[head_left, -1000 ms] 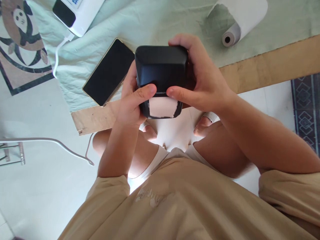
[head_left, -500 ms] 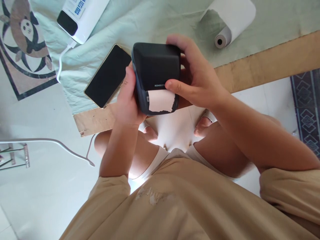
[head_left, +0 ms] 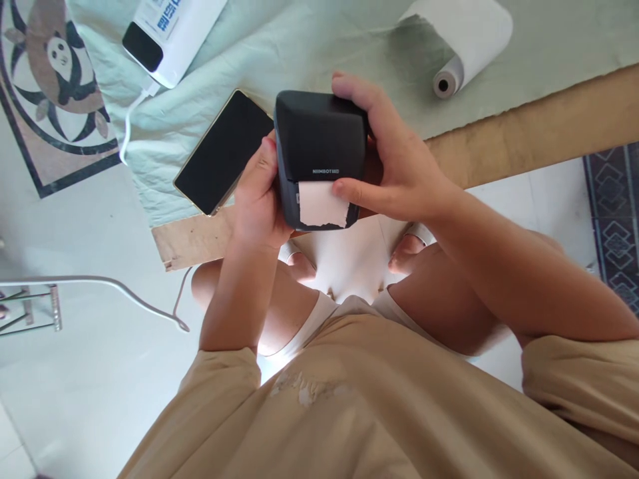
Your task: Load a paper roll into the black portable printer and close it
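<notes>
Both my hands hold a black label printer point(head_left: 322, 136) marked NIIMBOT above the table's near edge. White paper point(head_left: 319, 205) with a torn edge sticks out of its front slot. My left hand point(head_left: 259, 193) wraps round the printer's left side, its thumb along the edge and the other fingers hidden beneath. On the right side, my right hand point(head_left: 399, 153) grips it, one fingertip on the far right corner and the thumb at the paper's upper right. Behind my left hand lies a phone point(head_left: 224, 153) with a dark screen.
A partly unrolled white paper roll point(head_left: 448, 78) lies at the back right on the green cloth point(head_left: 299, 40). At the back left is a white device point(head_left: 172, 46) with a dark panel and a white cable point(head_left: 128, 126). A wooden edge point(head_left: 524, 136) borders the cloth.
My right thumb has slid down from the printed brand name toward the paper, so the lettering shows fully. The printer sits slightly further right in view and is turned a little.
</notes>
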{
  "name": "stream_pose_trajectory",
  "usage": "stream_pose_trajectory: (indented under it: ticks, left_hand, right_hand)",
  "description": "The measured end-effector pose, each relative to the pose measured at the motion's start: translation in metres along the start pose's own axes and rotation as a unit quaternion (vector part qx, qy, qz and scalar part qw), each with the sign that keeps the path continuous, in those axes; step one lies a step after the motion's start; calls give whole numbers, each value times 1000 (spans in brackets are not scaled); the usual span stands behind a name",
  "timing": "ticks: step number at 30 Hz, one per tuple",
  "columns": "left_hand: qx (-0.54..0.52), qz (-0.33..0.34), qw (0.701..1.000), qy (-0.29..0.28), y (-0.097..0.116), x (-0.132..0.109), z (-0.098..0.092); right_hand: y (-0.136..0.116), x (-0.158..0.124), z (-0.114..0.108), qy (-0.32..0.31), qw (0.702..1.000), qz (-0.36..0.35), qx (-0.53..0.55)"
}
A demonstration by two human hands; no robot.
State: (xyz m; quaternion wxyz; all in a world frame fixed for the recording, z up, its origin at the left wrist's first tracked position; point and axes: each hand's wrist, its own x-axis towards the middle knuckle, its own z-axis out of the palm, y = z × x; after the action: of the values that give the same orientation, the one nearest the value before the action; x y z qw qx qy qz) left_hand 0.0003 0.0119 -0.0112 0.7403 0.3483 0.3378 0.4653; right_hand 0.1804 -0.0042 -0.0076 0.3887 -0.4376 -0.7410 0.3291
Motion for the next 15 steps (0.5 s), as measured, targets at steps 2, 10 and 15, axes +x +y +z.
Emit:
stream_pose_trajectory:
  ticks: [2,10,15]
  left_hand:
    - [-2,-8,1000,-1,1,-1,4]
    - [51,8,998,-34,7,-7,13]
    - [88,3,995,-56,6,-4,9]
  right_hand:
    - [-2,0,-1,9,1000,8,4]
    - [-25,2,-12,248,965,26,-84]
    - [-21,6,-12,318,943,-9,-98]
